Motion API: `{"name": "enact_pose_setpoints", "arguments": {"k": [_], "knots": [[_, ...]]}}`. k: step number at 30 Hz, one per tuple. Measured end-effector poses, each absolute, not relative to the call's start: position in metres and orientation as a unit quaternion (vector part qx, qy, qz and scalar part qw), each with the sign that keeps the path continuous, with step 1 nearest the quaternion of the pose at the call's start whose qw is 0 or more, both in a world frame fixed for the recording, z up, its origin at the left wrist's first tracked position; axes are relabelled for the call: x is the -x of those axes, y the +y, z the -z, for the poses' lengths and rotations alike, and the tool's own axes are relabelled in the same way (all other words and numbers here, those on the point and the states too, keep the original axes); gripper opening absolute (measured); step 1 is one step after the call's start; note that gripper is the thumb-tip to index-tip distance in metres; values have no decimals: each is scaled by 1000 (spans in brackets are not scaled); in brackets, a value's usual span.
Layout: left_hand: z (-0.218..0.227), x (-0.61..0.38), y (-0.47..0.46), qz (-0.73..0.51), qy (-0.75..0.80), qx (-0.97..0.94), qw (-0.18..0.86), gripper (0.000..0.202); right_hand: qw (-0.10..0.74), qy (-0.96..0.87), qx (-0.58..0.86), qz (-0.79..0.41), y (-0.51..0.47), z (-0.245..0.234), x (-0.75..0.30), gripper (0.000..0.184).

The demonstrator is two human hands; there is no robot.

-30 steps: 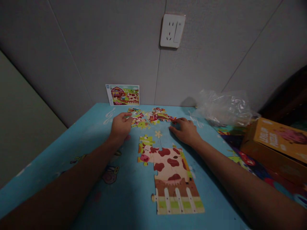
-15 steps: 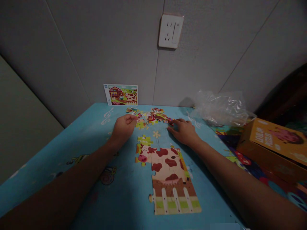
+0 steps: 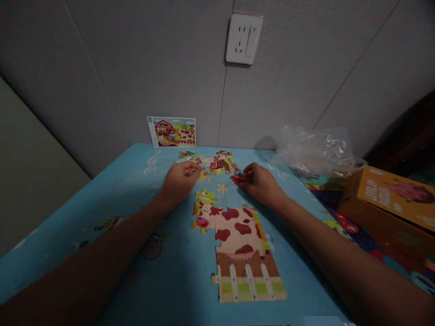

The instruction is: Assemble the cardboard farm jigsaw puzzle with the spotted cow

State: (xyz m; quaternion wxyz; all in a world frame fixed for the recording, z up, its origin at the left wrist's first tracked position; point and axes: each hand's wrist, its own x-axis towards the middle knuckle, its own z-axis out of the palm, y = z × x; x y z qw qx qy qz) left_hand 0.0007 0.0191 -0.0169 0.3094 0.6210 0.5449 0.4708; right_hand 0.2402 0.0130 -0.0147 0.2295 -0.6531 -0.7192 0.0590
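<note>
The left hand (image 3: 179, 179) curls at the near edge of the pieces (image 3: 215, 162); whether it grips one cannot be told. The right hand (image 3: 261, 182) pinches a dim red piece (image 3: 238, 177), just beyond the puzzle (image 3: 238, 240); the box (image 3: 390, 199) is cut off right

Dim, low light throughout; grey panelled wall (image 3: 136, 68) with thin seams, white socket-and-switch plate (image 3: 244, 39) mounted high on it, blue cartoon-printed table (image 3: 118, 190) set against its base, paler greenish surface (image 3: 34, 181) at left.

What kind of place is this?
Probably a home playroom or child's corner: a blue cartoon-printed table against a grey wall with a socket, a half-built cow jigsaw and its reference picture.
</note>
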Motion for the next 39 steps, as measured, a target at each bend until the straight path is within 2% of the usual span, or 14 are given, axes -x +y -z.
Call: {"name": "enact_pose_setpoints", "arguments": {"k": [6,11,13,17,22,31,35,39], "knots": [[14,-4,10,-390,500,-734,243,25,363,-721,573,-141,7,15,-232,26],[15,-5,7,-358,460,-770,262,40,466,-702,434,-318,4,20,-224,41],[15,-6,5,-358,442,-773,282,42,477,-690,391,-378,1,19,-219,45],[14,-9,1,-331,442,-770,319,31,475,-670,373,-431,-4,19,-211,43],[8,-11,-2,-372,444,-744,333,32,443,-685,415,-404,-3,23,-214,27],[9,-10,0,-378,439,-727,369,40,442,-688,440,-371,-4,21,-215,30],[8,-4,9,-479,482,-652,337,34,454,-673,522,-263,4,19,-224,29],[6,4,17,-542,589,-523,293,33,372,-693,603,-132,14,19,-237,28]]}}
